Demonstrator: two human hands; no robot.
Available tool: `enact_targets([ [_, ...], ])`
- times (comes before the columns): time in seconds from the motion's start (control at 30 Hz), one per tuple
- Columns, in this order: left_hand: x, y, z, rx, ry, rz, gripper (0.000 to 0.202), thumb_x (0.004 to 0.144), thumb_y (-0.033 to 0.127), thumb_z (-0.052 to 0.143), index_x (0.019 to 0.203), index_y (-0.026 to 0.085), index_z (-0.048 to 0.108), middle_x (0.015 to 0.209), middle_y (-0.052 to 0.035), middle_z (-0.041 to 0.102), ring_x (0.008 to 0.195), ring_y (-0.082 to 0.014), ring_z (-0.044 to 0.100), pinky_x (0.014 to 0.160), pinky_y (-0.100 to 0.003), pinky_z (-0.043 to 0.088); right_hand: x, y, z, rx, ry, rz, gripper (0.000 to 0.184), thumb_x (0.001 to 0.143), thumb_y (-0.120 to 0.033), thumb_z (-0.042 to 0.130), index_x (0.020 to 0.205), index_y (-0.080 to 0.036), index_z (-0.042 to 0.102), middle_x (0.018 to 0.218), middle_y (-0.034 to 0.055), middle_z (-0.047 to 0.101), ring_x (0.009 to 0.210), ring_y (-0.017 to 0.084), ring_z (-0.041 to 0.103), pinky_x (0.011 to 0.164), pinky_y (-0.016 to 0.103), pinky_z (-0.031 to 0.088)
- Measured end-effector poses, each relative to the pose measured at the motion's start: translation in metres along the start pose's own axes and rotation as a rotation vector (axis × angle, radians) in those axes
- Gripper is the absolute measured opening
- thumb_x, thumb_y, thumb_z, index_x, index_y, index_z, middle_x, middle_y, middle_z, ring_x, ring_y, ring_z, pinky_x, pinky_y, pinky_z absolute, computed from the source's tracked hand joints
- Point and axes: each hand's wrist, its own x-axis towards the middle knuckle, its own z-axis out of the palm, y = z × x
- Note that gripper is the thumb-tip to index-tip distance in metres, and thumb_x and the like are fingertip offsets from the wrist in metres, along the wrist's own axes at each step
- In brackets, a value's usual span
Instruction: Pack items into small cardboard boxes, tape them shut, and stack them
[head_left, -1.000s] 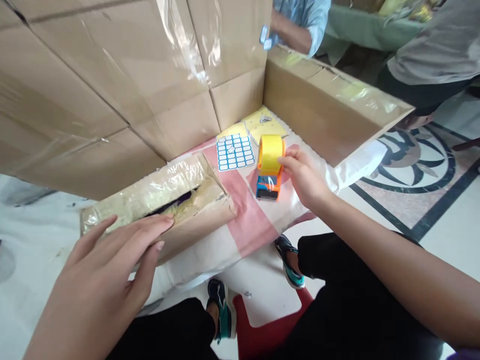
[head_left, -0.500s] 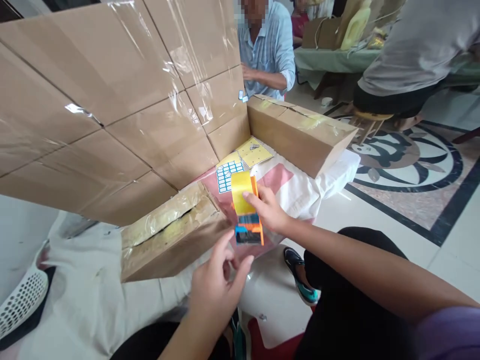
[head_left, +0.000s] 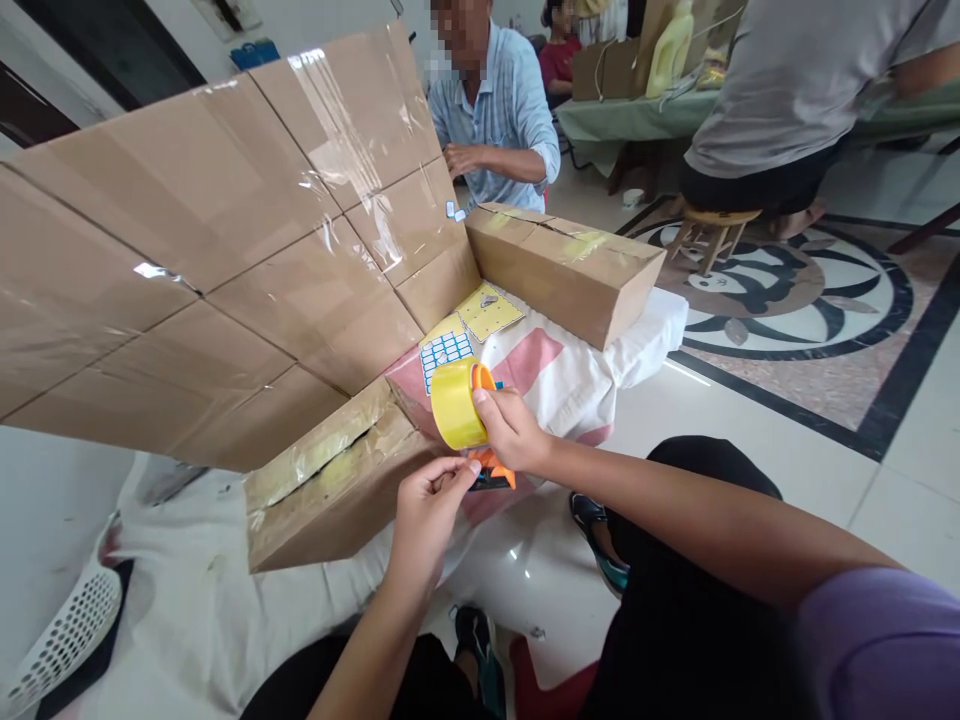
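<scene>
My right hand grips an orange tape dispenser carrying a yellow tape roll, held above the cloth. My left hand is just below it, fingertips pinched at the dispenser's front end, where the tape end sits; I cannot make out the tape itself between them. A small taped cardboard box lies to the left, close to both hands. Beyond the roll lie a sheet of blue labels and a yellow card.
A large taped cardboard wall stands behind the small box. A long carton rests on a white and pink cloth. A seated person in a blue shirt works beyond. A white basket sits at lower left.
My right hand lifted the dispenser from the cloth and brought it nearer. My left hand left the small box and closed in on the dispenser's front. The view tilted upward.
</scene>
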Motion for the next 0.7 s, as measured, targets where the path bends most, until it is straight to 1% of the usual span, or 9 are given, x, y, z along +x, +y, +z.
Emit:
enact_targets([
  [0.07,0.0,0.006,0.002,-0.053,-0.003,-0.006,0.032,0.066,0.046,0.084,0.073,0.016,0.074,0.055,0.0047,0.048,0.052,-0.0072,0.034,0.052,-0.022,0.03,0.008,0.008,-0.002,-0.037,0.054,-0.008,0.056,0.105,-0.056,0.024,0.061,-0.024,0.031,0.055,-0.0036,0.034,0.051,0.012,0.034,0.056,0.031,0.028],
  [0.17,0.0,0.013,-0.006,-0.065,-0.089,-0.058,0.035,0.068,0.048,0.082,0.071,0.016,0.07,0.048,0.0086,0.035,0.049,-0.0055,0.025,0.049,-0.021,0.022,0.026,0.019,-0.007,-0.088,0.143,-0.003,0.058,0.104,-0.061,0.025,0.059,-0.024,0.028,0.054,-0.0037,0.032,0.051,0.011,0.032,0.056,0.031,0.027],
  [0.2,0.0,0.013,-0.01,-0.039,-0.115,-0.079,0.035,0.068,0.049,0.082,0.071,0.016,0.07,0.048,0.0083,0.037,0.048,-0.0055,0.027,0.049,-0.02,0.023,0.032,0.022,-0.009,-0.09,0.179,0.012,0.059,0.103,-0.063,0.025,0.058,-0.024,0.028,0.054,-0.0033,0.032,0.052,0.011,0.032,0.056,0.03,0.027],
  [0.27,-0.001,0.012,-0.018,0.029,-0.127,-0.048,0.034,0.065,0.047,0.084,0.071,0.016,0.072,0.056,0.0037,0.052,0.054,-0.0075,0.042,0.054,-0.02,0.033,0.043,0.024,-0.013,-0.065,0.261,0.059,0.061,0.101,-0.067,0.025,0.058,-0.024,0.028,0.056,-0.0024,0.034,0.054,0.012,0.033,0.055,0.03,0.027],
  [0.33,-0.003,0.008,-0.022,0.067,-0.104,0.059,0.032,0.065,0.045,0.084,0.067,0.016,0.071,0.08,-0.0043,0.068,0.078,-0.0145,0.061,0.07,-0.022,0.045,0.05,0.024,-0.014,-0.007,0.317,0.097,0.061,0.099,-0.07,0.027,0.059,-0.024,0.031,0.057,-0.0016,0.037,0.057,0.013,0.035,0.055,0.03,0.029],
  [0.4,-0.005,0.004,-0.021,0.05,-0.126,0.109,0.032,0.067,0.045,0.083,0.067,0.017,0.069,0.095,-0.0087,0.073,0.097,-0.0208,0.067,0.083,-0.026,0.049,0.054,0.021,-0.013,0.068,0.353,0.135,0.06,0.098,-0.071,0.031,0.061,-0.024,0.032,0.059,-0.0017,0.038,0.058,0.013,0.036,0.054,0.03,0.031],
  [0.47,-0.006,-0.002,-0.018,-0.004,-0.18,0.03,0.035,0.068,0.048,0.083,0.073,0.017,0.067,0.089,-0.0092,0.075,0.089,-0.0221,0.071,0.08,-0.03,0.052,0.057,0.017,-0.011,0.145,0.389,0.19,0.059,0.097,-0.072,0.033,0.062,-0.024,0.032,0.059,-0.0024,0.037,0.058,0.013,0.036,0.053,0.029,0.032],
  [0.57,-0.001,-0.013,-0.01,-0.06,-0.227,-0.079,0.041,0.067,0.05,0.083,0.081,0.018,0.062,0.078,-0.0068,0.076,0.061,-0.0166,0.067,0.067,-0.029,0.052,0.058,0.011,-0.007,0.239,0.426,0.261,0.057,0.096,-0.071,0.037,0.063,-0.024,0.033,0.059,-0.0033,0.036,0.056,0.012,0.036,0.051,0.028,0.033],
  [0.7,0.015,-0.03,-0.002,0.004,-0.262,0.023,0.038,0.07,0.049,0.078,0.076,0.018,0.058,0.073,-0.0058,0.074,0.048,-0.013,0.061,0.057,-0.025,0.046,0.052,-0.005,-0.003,0.271,0.385,0.309,0.055,0.095,-0.066,0.044,0.062,-0.024,0.036,0.057,-0.0031,0.039,0.056,0.013,0.04,0.051,0.028,0.037],
])
